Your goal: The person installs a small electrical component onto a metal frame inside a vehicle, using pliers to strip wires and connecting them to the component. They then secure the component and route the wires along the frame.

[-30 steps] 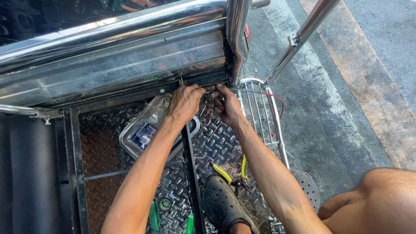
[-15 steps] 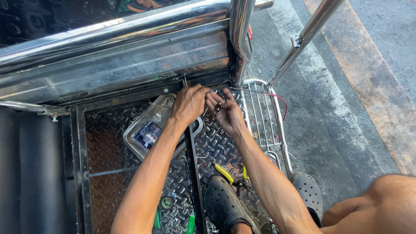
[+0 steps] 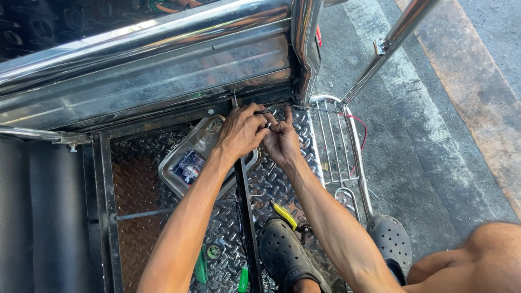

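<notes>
Both my hands meet at the far edge of a diamond-plate metal floor [image 3: 146, 184], just below a shiny steel panel [image 3: 163, 81]. My left hand [image 3: 239, 133] pinches thin dark wires [image 3: 271, 110] that run toward the steel post [image 3: 306, 49]. My right hand [image 3: 279, 141] touches the left one, its fingers curled around a small part I cannot make out. A red wire [image 3: 361, 127] trails right over the chrome rack [image 3: 336, 146].
A metal tray [image 3: 182, 168] with small parts lies under my left forearm. Yellow-handled pliers [image 3: 286, 215] and green-handled tools [image 3: 202, 266] lie on the floor near my two dark clogs [image 3: 285, 255]. Asphalt road lies to the right, a black seat on the left.
The view has shifted slightly. My hands have drawn closer together at the wires, the right hand's fingers folding in toward the left.
</notes>
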